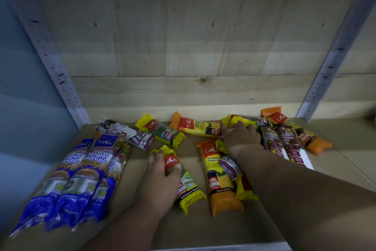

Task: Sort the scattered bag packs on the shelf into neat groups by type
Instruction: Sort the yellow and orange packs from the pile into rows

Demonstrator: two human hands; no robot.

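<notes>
Three blue packs, three orange packs

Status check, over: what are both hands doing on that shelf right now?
Left hand grips a yellow pack. Right hand grasps a yellow pack at the back. Blue packs grouped left. Orange pack lies between the hands.

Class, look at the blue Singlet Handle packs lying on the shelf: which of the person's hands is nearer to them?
Left. The left hand grips a yellow pack just right of the blue Singlet Handle packs; the right hand reaches yellow packs farther right, at the back.
</notes>
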